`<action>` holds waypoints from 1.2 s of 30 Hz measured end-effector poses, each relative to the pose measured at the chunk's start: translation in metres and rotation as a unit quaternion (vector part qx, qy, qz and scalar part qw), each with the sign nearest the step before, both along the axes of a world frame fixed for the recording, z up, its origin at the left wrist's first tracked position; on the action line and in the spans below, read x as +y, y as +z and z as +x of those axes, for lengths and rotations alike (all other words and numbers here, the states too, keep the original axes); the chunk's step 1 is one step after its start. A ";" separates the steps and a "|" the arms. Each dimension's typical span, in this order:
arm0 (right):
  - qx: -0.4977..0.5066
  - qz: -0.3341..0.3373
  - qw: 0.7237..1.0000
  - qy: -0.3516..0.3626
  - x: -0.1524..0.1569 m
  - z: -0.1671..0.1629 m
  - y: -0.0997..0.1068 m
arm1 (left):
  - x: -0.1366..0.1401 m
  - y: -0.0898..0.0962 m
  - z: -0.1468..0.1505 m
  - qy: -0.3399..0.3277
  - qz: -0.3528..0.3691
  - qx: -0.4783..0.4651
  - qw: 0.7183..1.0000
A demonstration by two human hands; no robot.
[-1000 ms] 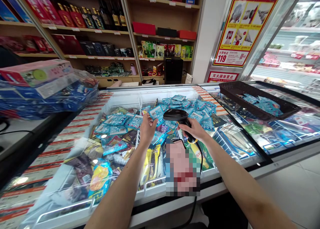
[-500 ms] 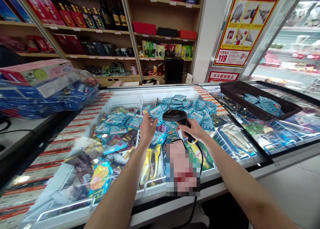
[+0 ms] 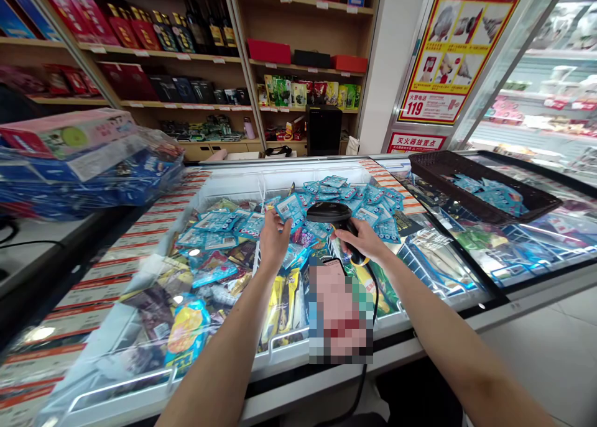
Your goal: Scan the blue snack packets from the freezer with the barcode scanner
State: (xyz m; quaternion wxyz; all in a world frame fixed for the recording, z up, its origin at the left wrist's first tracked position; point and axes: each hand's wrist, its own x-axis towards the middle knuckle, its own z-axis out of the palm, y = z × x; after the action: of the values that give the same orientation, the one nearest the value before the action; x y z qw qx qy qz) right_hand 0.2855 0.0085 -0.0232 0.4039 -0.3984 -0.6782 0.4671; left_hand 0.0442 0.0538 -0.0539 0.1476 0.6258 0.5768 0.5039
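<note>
So, going by the head cam: the left hand (image 3: 274, 237) is just left of centre frame, thumb and fingertips pinching the lower-left edge of a small blue packet (image 3: 290, 209), with a white barcode label facing up. Right next to it, centre frame, is a black handheld scanner (image 3: 329, 212). The right hand (image 3: 366, 240) has its fingers curled around the handle, and the scanner's head sits just right of the packet. I can't tell if those two touch. A black cable (image 3: 375, 296) runs from the grip down to the bottom of the frame.

Below the hands, lower centre, there's a phone (image 3: 332, 296), mostly pixelated out. Loads of matching blue packets (image 3: 342, 194) are piled on the chest freezer (image 3: 228, 181) behind the hands, and bagged goods show through its glass. Right side of the frame: a dark brown basket (image 3: 433, 169) with more blue packets in it. Upper left: plastic-wrapped boxes (image 3: 84, 172). Stocked shelves (image 3: 177, 57) run across the top, plus a red and yellow poster (image 3: 459, 51) upper right.
</note>
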 end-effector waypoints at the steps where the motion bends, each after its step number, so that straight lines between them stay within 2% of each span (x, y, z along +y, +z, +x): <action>1: 0.008 -0.005 1.000 0.000 0.000 0.001 0.000 | -0.001 0.002 0.000 0.016 0.011 0.008 1.000; 6: 0.034 -0.010 0.999 -0.020 0.002 0.004 -0.001 | -0.009 0.017 0.000 0.109 0.018 0.100 0.989; 10: 0.047 -0.025 0.998 -0.021 0.002 0.007 0.001 | -0.010 0.028 -0.008 0.163 0.008 0.111 0.980; 13: 0.053 -0.032 0.998 -0.027 0.002 0.007 0.002 | -0.009 0.031 -0.022 0.194 0.006 0.129 0.973; 19: 0.063 -0.033 0.997 -0.027 0.004 0.007 0.000 | -0.015 0.029 -0.039 0.242 -0.018 0.238 0.941; 22: 0.066 -0.038 0.997 -0.028 0.004 0.007 0.000 | -0.020 0.026 -0.031 0.214 0.009 0.278 0.936; 27: 0.070 -0.039 0.997 -0.024 0.003 0.008 0.003 | -0.020 0.014 -0.018 0.075 0.017 0.339 0.938; 31: 0.069 -0.048 0.996 -0.027 0.003 0.010 0.004 | -0.016 0.005 -0.025 0.068 -0.019 0.365 0.929; 36: 0.084 -0.043 0.995 -0.028 0.007 0.016 0.001 | -0.016 0.006 -0.034 0.086 -0.032 0.385 0.918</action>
State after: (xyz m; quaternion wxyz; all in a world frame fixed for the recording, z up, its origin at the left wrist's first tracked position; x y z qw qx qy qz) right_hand 0.3016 0.0155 -0.0227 0.4548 -0.3935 -0.6094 0.5166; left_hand 0.0100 0.0379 -0.0482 -0.1096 0.7142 0.6567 0.2159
